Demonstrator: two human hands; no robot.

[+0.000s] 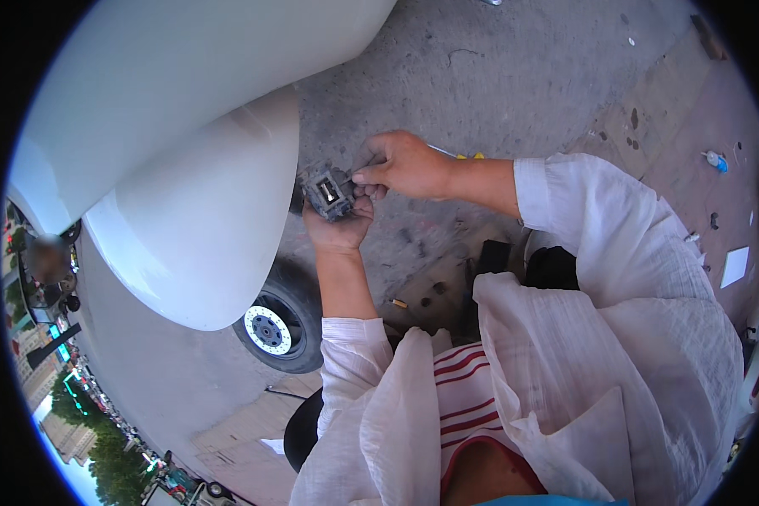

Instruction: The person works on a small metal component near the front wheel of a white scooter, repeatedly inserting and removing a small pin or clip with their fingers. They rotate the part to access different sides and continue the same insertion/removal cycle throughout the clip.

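A grimy dark-grey blocky metal part [327, 193] with a rectangular opening in its face rests in my left hand [339, 226]. Bright metal shows inside the opening. My left fingers curl round its underside and side, partly hidden behind it. From the right, my right hand [406, 165] reaches over with thumb and fingers pinched together at the part's right edge. Whatever lies between those fingertips is too small to make out. Both hands are smudged with dirt. Just left of the part is the rounded white vehicle panel [202, 219].
A wheel with a black tyre [304, 352] and drilled disc stands below the panel. Behind my right forearm lies a yellow-handled tool [472, 156]. A blue-and-white bottle [716, 161] and a white sheet [734, 267] lie at right. Street traffic shows at far left.
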